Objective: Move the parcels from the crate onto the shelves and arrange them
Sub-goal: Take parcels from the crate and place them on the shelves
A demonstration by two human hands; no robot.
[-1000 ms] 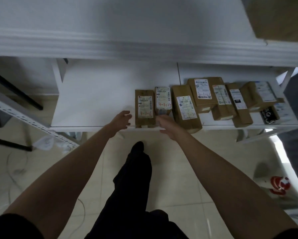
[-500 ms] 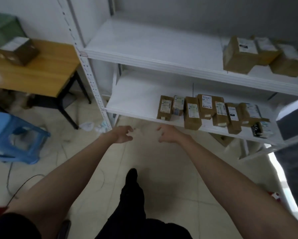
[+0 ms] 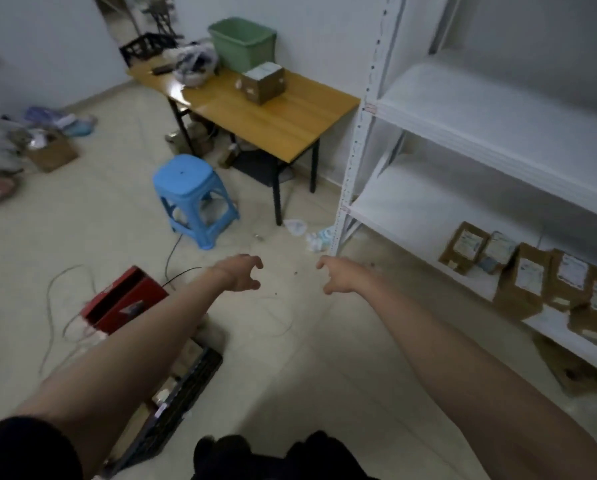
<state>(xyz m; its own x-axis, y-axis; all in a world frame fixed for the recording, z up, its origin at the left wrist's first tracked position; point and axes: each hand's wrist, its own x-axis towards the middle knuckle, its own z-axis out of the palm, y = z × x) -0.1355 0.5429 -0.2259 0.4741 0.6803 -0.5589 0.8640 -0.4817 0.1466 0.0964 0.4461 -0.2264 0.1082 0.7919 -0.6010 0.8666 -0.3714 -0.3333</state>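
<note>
Several brown labelled parcels (image 3: 529, 282) stand in a row on the lower white shelf (image 3: 404, 202) at the right. A black crate (image 3: 183, 389) sits on the floor at the lower left, partly hidden under my left forearm, with parcels inside. My left hand (image 3: 243, 277) hangs over the floor with loosely curled fingers and holds nothing. My right hand (image 3: 338, 278) is beside it, also empty and relaxed, left of the shelf's post.
A red box (image 3: 124, 299) lies beside the crate. A blue stool (image 3: 193, 199) stands ahead, a wooden table (image 3: 255, 109) behind it with a green bin (image 3: 243, 43) and a cardboard box (image 3: 264, 81). Cables and clutter lie on the floor at left.
Both hands have drawn back from the parcels on the lower shelf. The view has swung left, away from the shelf toward the floor and crate.
</note>
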